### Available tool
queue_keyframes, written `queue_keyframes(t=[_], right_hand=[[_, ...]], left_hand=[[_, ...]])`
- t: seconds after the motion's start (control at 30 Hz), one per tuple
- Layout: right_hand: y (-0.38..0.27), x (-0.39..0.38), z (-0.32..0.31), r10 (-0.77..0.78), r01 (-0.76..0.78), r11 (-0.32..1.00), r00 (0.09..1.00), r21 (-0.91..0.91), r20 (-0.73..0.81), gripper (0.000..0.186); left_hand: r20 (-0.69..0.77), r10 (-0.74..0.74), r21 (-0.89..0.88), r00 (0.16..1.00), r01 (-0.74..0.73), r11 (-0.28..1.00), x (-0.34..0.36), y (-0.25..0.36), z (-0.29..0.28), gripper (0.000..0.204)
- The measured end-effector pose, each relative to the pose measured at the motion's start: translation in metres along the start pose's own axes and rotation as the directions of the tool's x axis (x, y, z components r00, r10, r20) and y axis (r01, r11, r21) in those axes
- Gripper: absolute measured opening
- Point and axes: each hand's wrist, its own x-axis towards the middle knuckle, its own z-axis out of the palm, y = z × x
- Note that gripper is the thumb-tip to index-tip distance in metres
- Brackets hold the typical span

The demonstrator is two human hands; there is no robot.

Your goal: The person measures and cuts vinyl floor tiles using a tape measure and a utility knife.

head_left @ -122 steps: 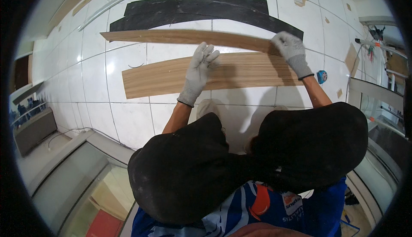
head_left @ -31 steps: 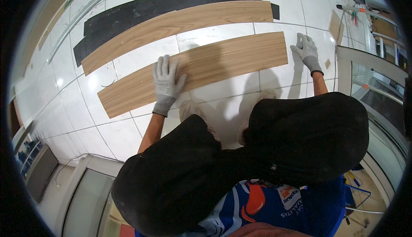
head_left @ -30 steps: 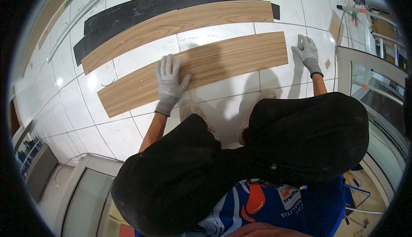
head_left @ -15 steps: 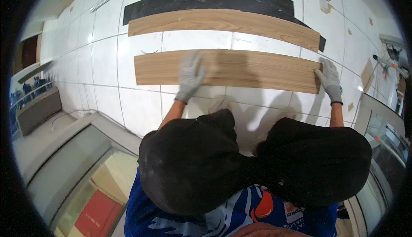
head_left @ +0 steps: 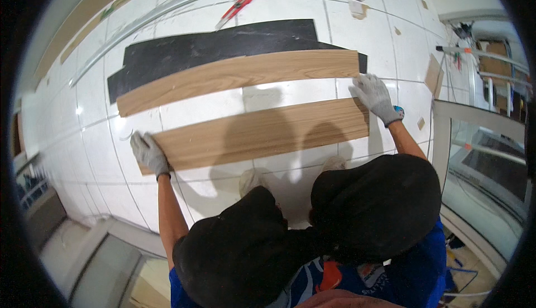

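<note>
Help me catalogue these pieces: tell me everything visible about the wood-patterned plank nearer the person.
The nearer plank is long, narrow and flat, light brown with darker grain running lengthwise; it looks like wood or wood-effect laminate. It lies on the white tiled floor, its right end higher in the picture, with shadows across its middle. Bare tile separates it from the farther plank. The gloved left hand overlaps its left end; the gloved right hand is at its far right corner, contact unclear.

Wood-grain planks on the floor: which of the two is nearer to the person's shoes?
The lower plank in the picture, with the left hand over its left end; the upper plank lies beyond it, partly hiding the black sheets.
</note>
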Motion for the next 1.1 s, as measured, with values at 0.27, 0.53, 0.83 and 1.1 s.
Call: queue_keyframes(t=[0.27, 0.53, 0.83, 1.1], right_hand=[[0.036, 0.183, -0.048, -0.385, 0.219, 0.875, 0.856, -0.433, -0.345, 0.03], [0.0, 0.334, -0.06, -0.164, 0.044, 0.907, 0.952, -0.419, -0.257, 0.045], [-0.162, 0.319, -0.001, -0.597, 0.635, 0.761, 0.607, -0.131, -0.525, 0.04], [-0.23, 0.299, -0.018, -0.581, 0.598, 0.794, 0.693, -0.111, -0.427, 0.016]], left_hand=[[0.043, -0.099, -0.035, 0.994, 0.101, 0.994, 0.003, 0.009, 0.0, 0.05], [0.029, -0.125, -0.021, 0.992, 0.126, 0.992, 0.009, 0.004, 0.005, 0.046], [0.084, -0.153, -0.02, 0.985, 0.155, 0.988, 0.011, 0.003, 0.008, 0.05], [0.157, -0.22, 0.023, 0.963, 0.219, 0.975, 0.001, 0.016, -0.005, 0.055]])
